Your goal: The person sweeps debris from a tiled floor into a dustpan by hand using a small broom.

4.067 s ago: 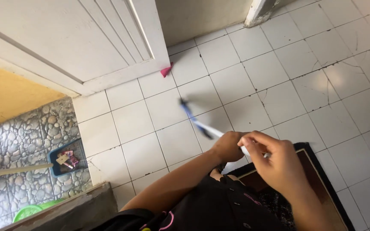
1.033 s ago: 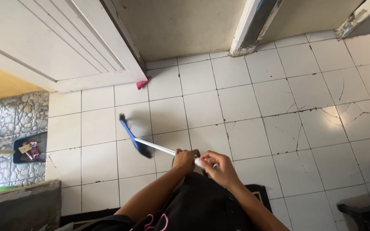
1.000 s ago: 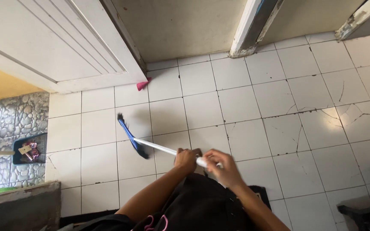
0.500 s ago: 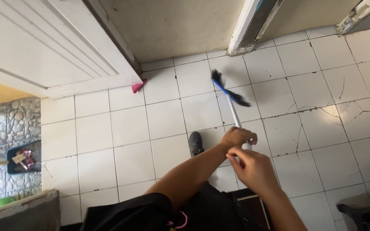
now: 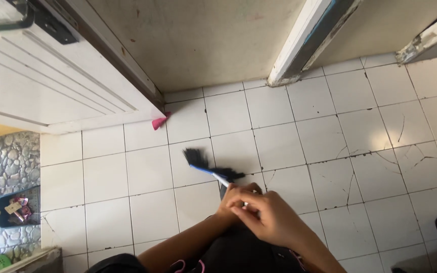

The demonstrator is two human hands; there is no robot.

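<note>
Fingers of the left hand (image 5: pixel 233 198) and right hand (image 5: pixel 269 220) hold tight around the broom (image 5: pixel 209 169). Its black bristles touch the white tile floor (image 5: pixel 304 146).

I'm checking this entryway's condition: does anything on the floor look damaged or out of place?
Yes. Several white floor tiles at the right show thin branching cracks, and a small pink scrap lies wedged at the white door's bottom corner.

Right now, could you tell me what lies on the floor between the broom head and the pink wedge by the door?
Only bare white floor tiles lie between the broom head and the pink wedge, in the head view.
</note>
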